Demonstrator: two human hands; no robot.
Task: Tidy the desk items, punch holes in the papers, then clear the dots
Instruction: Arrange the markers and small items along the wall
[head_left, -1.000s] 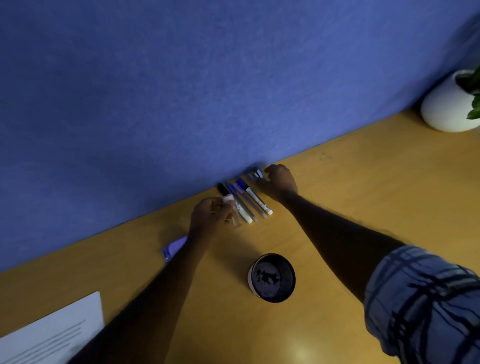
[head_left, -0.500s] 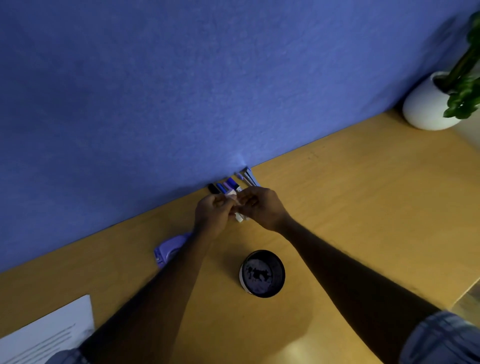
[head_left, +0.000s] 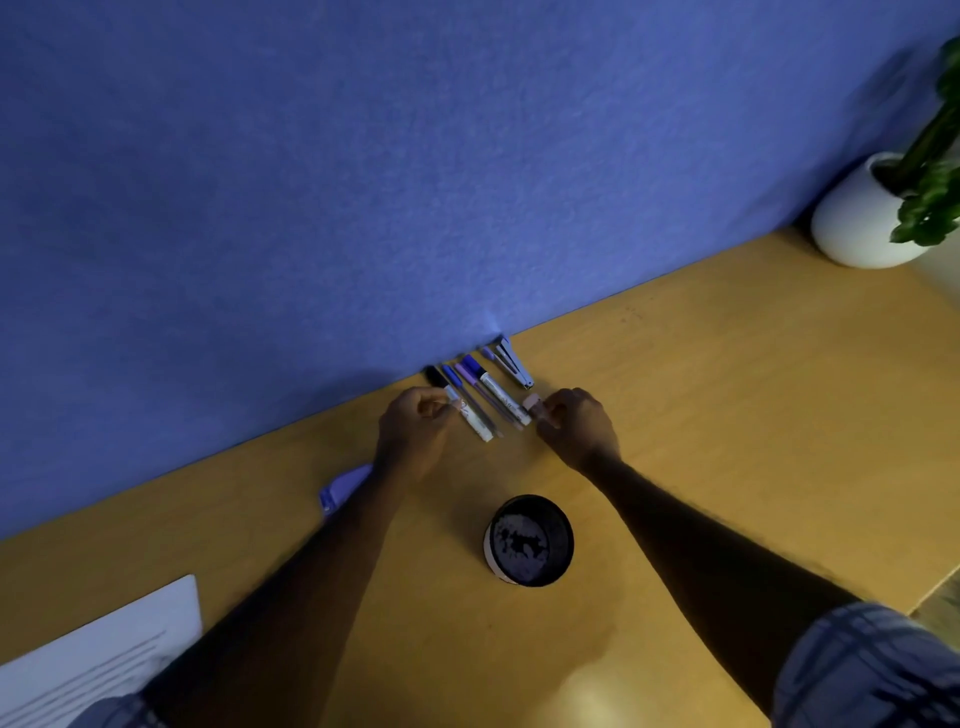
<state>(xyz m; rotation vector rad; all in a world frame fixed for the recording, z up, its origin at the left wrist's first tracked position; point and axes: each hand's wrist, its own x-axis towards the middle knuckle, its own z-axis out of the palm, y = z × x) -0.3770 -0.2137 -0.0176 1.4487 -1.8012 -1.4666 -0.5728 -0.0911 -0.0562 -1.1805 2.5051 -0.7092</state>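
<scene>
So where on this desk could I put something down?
The widest bare stretch of desk lies between the stapler and the white plant pot. More room lies between the paper and the purple punch. It is crowded at the wall: the pens, the left hand and the right hand, pinching a small pink piece, with the black cup before them.

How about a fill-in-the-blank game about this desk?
1. The pens lie in a row against the ___ wall.
2. The round cup between the arms is ___.
3. The plant stands in a ___ pot.
4. The ___ hand pinches a small pink piece.

Missing words: blue, black, white, right.
</scene>
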